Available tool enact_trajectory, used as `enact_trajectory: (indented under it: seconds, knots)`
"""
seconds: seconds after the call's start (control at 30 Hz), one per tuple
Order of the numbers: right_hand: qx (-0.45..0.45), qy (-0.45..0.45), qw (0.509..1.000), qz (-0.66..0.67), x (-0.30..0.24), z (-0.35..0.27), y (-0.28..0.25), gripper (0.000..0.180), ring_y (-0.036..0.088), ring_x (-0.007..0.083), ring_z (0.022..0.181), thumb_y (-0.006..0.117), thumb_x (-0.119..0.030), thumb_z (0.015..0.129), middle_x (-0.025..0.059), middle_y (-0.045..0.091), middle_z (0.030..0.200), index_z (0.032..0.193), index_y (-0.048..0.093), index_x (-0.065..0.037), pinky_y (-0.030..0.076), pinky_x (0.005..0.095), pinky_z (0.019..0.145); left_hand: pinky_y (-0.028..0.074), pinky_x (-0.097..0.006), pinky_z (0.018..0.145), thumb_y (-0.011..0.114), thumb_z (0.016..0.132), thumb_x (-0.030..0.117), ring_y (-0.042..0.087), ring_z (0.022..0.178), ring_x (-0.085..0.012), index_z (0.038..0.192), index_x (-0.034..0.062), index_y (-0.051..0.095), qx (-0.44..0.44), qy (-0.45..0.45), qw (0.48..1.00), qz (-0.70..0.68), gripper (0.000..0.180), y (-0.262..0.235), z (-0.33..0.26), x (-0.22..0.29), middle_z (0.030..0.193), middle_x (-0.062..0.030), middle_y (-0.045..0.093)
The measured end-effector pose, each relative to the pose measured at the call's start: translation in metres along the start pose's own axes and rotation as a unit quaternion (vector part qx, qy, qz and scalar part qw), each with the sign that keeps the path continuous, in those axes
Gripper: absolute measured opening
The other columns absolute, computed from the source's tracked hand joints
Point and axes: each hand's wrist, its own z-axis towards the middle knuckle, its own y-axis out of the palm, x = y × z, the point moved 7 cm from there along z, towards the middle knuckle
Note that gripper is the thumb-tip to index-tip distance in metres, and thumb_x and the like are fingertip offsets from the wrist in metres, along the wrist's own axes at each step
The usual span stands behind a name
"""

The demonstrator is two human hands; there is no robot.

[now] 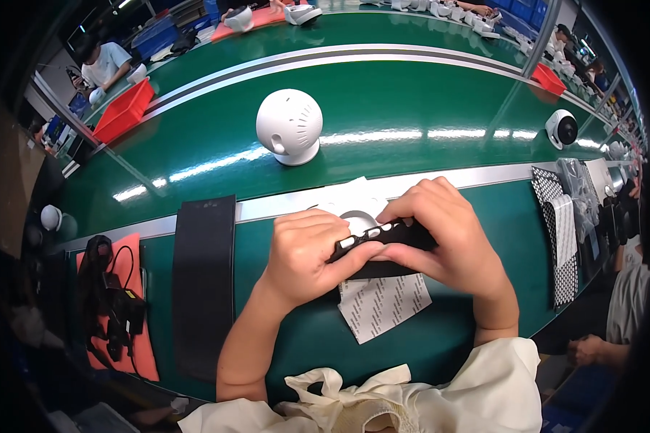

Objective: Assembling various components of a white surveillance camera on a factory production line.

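Between my two hands is a bent black sheet (383, 268) with whitish patches or holes along its upper edge, likely foam. My left hand (300, 249) pinches its left end, thumb along the near side. My right hand (444, 234) grips the right end, with its fingers curled over the top and its thumb tip meeting the left one at the middle. Below the sheet, printed white backing paper (386, 310) lies on the green bench. Just beyond my fingers is a white object with a grey curved band (357, 215), partly hidden by the hands.
A white round camera (289, 126) stands on the green conveyor ahead, with another (562, 130) farther right. At left lie a black sheet stack (204, 289) and a pink mat (148, 346) with black cables and adapters. Perforated sheets (556, 238) lie right; a co-worker's hand (591, 349) is beyond.
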Motion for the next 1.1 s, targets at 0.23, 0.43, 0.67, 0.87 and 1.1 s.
enact_trajectory:
  seconds: [0.23, 0.43, 0.67, 0.87, 1.1]
  knots:
    - [-0.012, 0.014, 0.999, 0.044, 0.006, -0.002, -0.001, 0.019, 0.052, 0.0199, 0.063, 0.070, -0.017, 0.071, 0.0030, 0.056, 0.069, 0.078, 0.056, -0.007, 0.035, 0.0299, 0.061, 0.039, -0.029, 0.048, 0.076, 0.065, 0.021, 0.048, 0.046, -0.0233, 0.060, 0.0026, 0.055, -0.096, -0.002, 0.995, -0.009, 0.028, 0.008, 0.001, -0.007, 0.050, -0.0073, 0.048]
    - [0.010, 0.005, 0.999, 0.038, 0.004, -0.003, 0.000, 0.014, 0.051, 0.0193, 0.059, 0.068, -0.015, 0.073, 0.0018, 0.055, 0.065, 0.075, 0.056, -0.007, 0.034, 0.0296, 0.061, 0.042, -0.032, 0.055, 0.071, 0.070, 0.019, 0.054, 0.054, -0.0253, 0.074, 0.0030, 0.061, -0.094, -0.036, 0.993, -0.068, 0.019, 0.011, 0.001, -0.007, 0.058, -0.0084, 0.054]
    - [0.013, 0.008, 1.000, 0.016, 0.004, -0.002, -0.005, 0.012, 0.050, 0.0206, 0.069, 0.067, -0.014, 0.074, 0.0039, 0.055, 0.073, 0.079, 0.058, -0.006, 0.035, 0.0310, 0.066, 0.043, -0.032, 0.054, 0.072, 0.070, 0.016, 0.055, 0.055, -0.0267, 0.072, 0.0006, 0.061, -0.086, -0.034, 0.994, -0.061, 0.019, 0.012, 0.000, -0.010, 0.059, -0.0102, 0.056]
    - [0.043, 0.044, 0.998, -0.011, 0.002, -0.005, -0.028, 0.017, 0.047, 0.0210, 0.071, 0.069, -0.011, 0.069, 0.0037, 0.051, 0.075, 0.083, 0.060, -0.006, 0.034, 0.0311, 0.065, 0.042, -0.032, 0.051, 0.073, 0.067, 0.009, 0.055, 0.054, -0.0259, 0.072, -0.0028, 0.061, -0.063, -0.049, 0.992, -0.096, 0.017, 0.009, -0.002, -0.016, 0.059, -0.0119, 0.056]
    - [0.053, 0.017, 0.998, -0.043, -0.002, -0.006, -0.027, 0.019, 0.046, 0.0199, 0.070, 0.070, -0.005, 0.065, 0.0026, 0.050, 0.073, 0.083, 0.062, -0.008, 0.034, 0.0303, 0.061, 0.042, -0.031, 0.052, 0.072, 0.067, 0.005, 0.055, 0.054, -0.0244, 0.073, -0.0044, 0.062, -0.056, -0.055, 0.991, -0.106, 0.016, 0.010, -0.002, -0.017, 0.060, -0.0118, 0.057]
